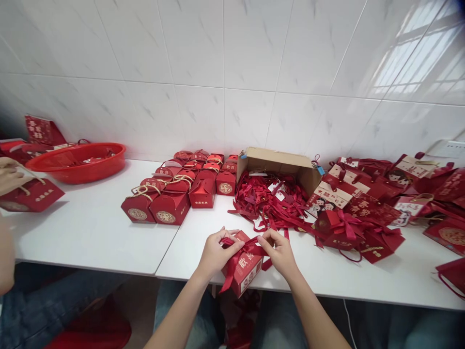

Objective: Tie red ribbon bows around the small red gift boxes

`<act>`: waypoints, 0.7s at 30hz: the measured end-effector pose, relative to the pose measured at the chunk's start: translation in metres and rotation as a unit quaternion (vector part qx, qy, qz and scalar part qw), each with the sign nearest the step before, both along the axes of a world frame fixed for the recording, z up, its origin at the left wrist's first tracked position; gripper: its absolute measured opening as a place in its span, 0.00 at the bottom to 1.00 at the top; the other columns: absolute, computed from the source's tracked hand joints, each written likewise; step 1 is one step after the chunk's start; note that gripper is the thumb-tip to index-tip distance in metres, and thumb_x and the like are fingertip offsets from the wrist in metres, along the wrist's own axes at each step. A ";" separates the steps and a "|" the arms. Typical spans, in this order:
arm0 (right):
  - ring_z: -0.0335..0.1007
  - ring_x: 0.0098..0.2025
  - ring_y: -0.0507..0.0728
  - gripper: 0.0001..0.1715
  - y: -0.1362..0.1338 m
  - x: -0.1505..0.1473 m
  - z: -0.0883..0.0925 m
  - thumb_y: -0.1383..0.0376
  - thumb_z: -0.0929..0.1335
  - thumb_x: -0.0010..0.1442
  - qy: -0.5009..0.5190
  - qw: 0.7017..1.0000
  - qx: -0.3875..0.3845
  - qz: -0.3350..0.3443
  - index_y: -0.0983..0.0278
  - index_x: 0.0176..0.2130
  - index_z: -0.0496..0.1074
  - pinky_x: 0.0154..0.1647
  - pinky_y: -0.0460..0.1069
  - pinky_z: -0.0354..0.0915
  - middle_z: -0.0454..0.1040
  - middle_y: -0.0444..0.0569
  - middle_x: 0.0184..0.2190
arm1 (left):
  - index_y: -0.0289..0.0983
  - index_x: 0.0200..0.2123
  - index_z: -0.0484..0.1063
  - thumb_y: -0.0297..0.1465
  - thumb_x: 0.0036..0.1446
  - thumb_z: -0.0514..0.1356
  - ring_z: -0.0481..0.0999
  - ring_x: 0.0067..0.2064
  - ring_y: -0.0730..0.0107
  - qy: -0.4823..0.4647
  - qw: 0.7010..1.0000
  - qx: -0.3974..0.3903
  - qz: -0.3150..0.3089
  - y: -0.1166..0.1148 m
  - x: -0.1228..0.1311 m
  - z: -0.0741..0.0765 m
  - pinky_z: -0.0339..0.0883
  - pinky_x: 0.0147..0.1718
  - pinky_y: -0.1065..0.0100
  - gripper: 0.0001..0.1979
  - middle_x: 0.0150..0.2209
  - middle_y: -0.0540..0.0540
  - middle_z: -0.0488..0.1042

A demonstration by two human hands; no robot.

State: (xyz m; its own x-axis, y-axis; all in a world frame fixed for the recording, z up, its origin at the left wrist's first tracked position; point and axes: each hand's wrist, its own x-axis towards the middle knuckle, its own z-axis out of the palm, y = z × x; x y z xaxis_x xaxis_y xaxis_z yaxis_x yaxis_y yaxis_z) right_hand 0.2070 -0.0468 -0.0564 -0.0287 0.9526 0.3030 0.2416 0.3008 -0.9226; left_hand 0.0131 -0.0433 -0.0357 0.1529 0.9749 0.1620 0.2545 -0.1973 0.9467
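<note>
A red gift box (241, 271) with pale lettering stands at the table's front edge, partly overhanging it. Across its top runs a dark red ribbon (228, 278), gathered into what looks like a bow, with one end hanging down the front. My left hand (220, 249) pinches the ribbon on the left side, thumb against fingers. On the right side, my right hand (278, 249) pinches another part of the same ribbon. The underside of the box and parts of the bow are hidden by my fingers.
Behind lies a cardboard carton (279, 157) spilling red ribbons (269, 198). Finished-looking red boxes with cords (170, 206) stand left of it. Red gift bags and boxes (348, 198) crowd the right. Farther left are a red basin (83, 167) and another person's hand (9, 174) at a box (34, 194).
</note>
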 end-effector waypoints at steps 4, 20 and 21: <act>0.63 0.31 0.54 0.21 -0.013 0.006 -0.019 0.49 0.67 0.53 0.060 0.997 0.005 -0.038 0.61 0.37 0.62 0.33 0.50 0.63 0.65 0.45 0.31 | 0.37 0.28 0.71 0.38 0.51 0.61 0.70 0.53 0.54 -0.056 0.997 -0.019 -0.042 -0.006 -0.002 0.002 0.60 0.53 0.56 0.10 0.41 0.39 0.77; 0.57 0.60 0.67 0.67 -0.062 -0.021 -0.046 0.62 0.74 0.43 0.041 0.991 0.011 -0.125 0.60 0.65 0.28 0.57 0.62 0.57 0.58 0.61 0.59 | 0.37 0.41 0.64 0.47 0.56 0.53 0.76 0.42 0.62 -0.099 0.984 -0.018 0.144 0.008 -0.033 -0.070 0.68 0.43 0.59 0.19 0.43 0.41 0.72; 0.56 0.60 0.66 0.66 -0.056 -0.006 -0.038 0.61 0.73 0.44 0.045 0.986 0.031 -0.155 0.60 0.65 0.29 0.57 0.62 0.56 0.57 0.61 0.60 | 0.37 0.41 0.64 0.46 0.56 0.53 0.76 0.42 0.62 -0.097 0.985 -0.019 0.143 0.008 -0.033 -0.070 0.68 0.43 0.59 0.19 0.42 0.42 0.72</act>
